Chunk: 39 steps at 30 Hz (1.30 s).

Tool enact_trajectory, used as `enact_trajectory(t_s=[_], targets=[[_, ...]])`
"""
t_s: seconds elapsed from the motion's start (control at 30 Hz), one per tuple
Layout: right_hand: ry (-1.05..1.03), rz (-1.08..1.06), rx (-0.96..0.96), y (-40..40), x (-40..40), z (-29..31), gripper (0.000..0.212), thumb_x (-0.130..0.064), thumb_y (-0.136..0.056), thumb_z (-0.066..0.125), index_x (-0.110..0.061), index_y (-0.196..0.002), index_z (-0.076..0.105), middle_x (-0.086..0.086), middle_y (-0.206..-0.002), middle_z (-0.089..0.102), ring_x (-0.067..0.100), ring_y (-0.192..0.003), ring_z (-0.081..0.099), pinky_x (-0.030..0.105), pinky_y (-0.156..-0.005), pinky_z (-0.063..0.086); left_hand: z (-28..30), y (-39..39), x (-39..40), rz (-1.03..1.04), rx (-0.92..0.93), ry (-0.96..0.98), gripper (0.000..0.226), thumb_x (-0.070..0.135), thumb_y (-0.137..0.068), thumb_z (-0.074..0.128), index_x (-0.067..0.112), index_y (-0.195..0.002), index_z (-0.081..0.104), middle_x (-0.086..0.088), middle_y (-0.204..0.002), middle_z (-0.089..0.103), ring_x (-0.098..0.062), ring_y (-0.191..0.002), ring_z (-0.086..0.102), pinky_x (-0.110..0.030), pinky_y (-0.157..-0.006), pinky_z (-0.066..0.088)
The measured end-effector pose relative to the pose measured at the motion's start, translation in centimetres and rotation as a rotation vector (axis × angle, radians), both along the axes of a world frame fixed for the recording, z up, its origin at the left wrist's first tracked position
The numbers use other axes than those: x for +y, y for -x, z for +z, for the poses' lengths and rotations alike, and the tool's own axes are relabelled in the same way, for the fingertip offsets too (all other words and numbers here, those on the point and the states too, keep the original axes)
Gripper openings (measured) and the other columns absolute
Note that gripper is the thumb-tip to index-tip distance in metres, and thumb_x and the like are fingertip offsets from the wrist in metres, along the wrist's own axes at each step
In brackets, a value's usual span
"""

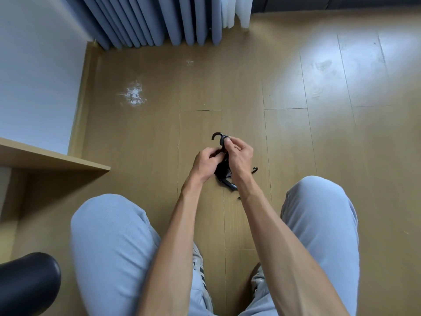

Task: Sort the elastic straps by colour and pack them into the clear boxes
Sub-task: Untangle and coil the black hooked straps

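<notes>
A bundle of black elastic straps (222, 168) with black hooks hangs between my two hands above the wooden floor. My left hand (206, 164) grips the bundle from the left side. My right hand (239, 153) pinches the strap just below a curved black hook (216, 136) that sticks up past my fingertips. More hook ends (233, 185) dangle under my right wrist, and another hook (254, 169) pokes out to its right. No clear boxes are in view.
I sit with my knees (109, 224) apart over a wooden floor (296, 133). A wooden desk edge (57, 159) juts in at the left, a black chair armrest (27, 281) at bottom left. Blue curtains (159, 19) hang at the back beside a white wall (34, 76).
</notes>
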State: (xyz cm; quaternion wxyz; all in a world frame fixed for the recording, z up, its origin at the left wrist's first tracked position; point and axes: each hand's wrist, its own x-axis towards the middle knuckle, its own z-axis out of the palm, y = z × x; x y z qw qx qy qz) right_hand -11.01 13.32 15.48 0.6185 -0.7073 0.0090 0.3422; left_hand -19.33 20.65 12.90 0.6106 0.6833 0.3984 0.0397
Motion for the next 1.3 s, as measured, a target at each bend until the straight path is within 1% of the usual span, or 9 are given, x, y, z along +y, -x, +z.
enact_trajectory(t_s=[0.17,0.33,0.43,0.53,0.8,0.87,1.03,1.17,1.3], targets=[[0.115,-0.012,-0.125,0.3,0.7,0.4,0.012,-0.012,-0.087,0.066,-0.014,-0.090,0.078,0.002,-0.081,0.076,0.013,-0.075,0.070,0.031,-0.073,0.057,0.4,-0.1,0.0,-0.029,0.049,0.032,0.018,0.019,-0.085,0.056,0.007,-0.080,0.069,0.004,-0.070,0.062,-0.015,-0.065,0.056,-0.039,-0.065,0.047],[0.161,0.073,-0.286,0.2,0.6,0.8,0.016,-0.011,-0.090,0.063,-0.011,-0.092,0.079,-0.018,-0.070,0.069,-0.003,-0.065,0.064,0.019,-0.066,0.053,1.6,0.3,1.0,0.275,-0.035,0.107,0.047,0.031,-0.087,0.064,0.018,-0.133,0.059,-0.002,-0.097,0.073,-0.017,-0.079,0.072,-0.028,-0.068,0.056],[0.153,0.176,-0.328,0.2,0.2,1.1,0.017,-0.011,-0.092,0.062,-0.010,-0.094,0.079,-0.011,-0.073,0.072,-0.005,-0.065,0.064,0.010,-0.062,0.046,2.5,0.0,1.8,0.253,-0.065,-0.043,0.016,0.021,-0.090,0.067,0.017,-0.105,0.072,-0.002,-0.084,0.072,-0.015,-0.065,0.067,-0.031,-0.062,0.054],[0.118,0.206,-0.295,0.1,0.1,1.3,0.019,-0.012,-0.093,0.062,-0.008,-0.102,0.078,0.003,-0.089,0.077,0.010,-0.083,0.072,0.020,-0.075,0.053,3.3,0.0,2.4,0.221,-0.067,-0.079,0.012,0.025,-0.084,0.070,0.014,-0.088,0.071,-0.006,-0.080,0.072,-0.017,-0.070,0.067,-0.039,-0.073,0.058],[-0.028,0.373,-0.216,0.7,0.1,2.1,0.023,-0.015,-0.089,0.059,-0.020,-0.106,0.073,-0.001,-0.093,0.075,0.017,-0.087,0.068,0.042,-0.083,0.057,5.5,-0.3,2.6,0.235,-0.036,-0.300,0.018,0.009,-0.082,0.068,0.010,-0.099,0.075,-0.002,-0.075,0.072,-0.016,-0.060,0.067,-0.033,-0.065,0.060],[-0.092,0.394,-0.107,0.5,-0.3,2.3,0.033,-0.020,-0.084,0.069,-0.022,-0.117,0.066,-0.001,-0.101,0.072,0.012,-0.093,0.068,0.037,-0.083,0.059,6.5,-0.3,2.8,0.292,-0.106,-0.277,0.021,0.006,-0.084,0.067,0.003,-0.104,0.075,0.000,-0.075,0.071,-0.010,-0.058,0.064,-0.029,-0.062,0.057],[-0.076,0.600,-0.126,0.5,-0.6,2.4,0.021,-0.015,-0.075,0.075,-0.016,-0.095,0.068,-0.007,-0.066,0.063,0.012,-0.058,0.061,0.024,-0.057,0.051,9.4,0.0,4.1,0.383,-0.228,-0.364,0.017,0.006,-0.086,0.065,0.004,-0.100,0.075,-0.001,-0.076,0.072,-0.012,-0.063,0.066,-0.030,-0.061,0.057],[-0.134,0.635,-0.047,0.8,-0.1,3.6,0.010,-0.012,-0.080,0.075,-0.022,-0.077,0.073,-0.002,-0.071,0.071,0.016,-0.065,0.069,0.023,-0.057,0.053,11.4,0.2,5.2,0.458,-0.336,-0.298,0.016,0.008,-0.087,0.062,0.009,-0.098,0.074,0.002,-0.069,0.070,-0.011,-0.057,0.064,-0.029,-0.058,0.055],[-0.154,0.670,-0.013,0.9,0.4,5.9,0.023,-0.008,-0.082,0.072,-0.027,-0.069,0.066,-0.002,-0.072,0.067,0.018,-0.067,0.069,0.023,-0.059,0.051,13.4,0.7,6.0,0.532,-0.342,-0.286,0.016,0.010,-0.089,0.062,0.013,-0.099,0.073,0.000,-0.070,0.070,-0.012,-0.060,0.064,-0.028,-0.062,0.056]])
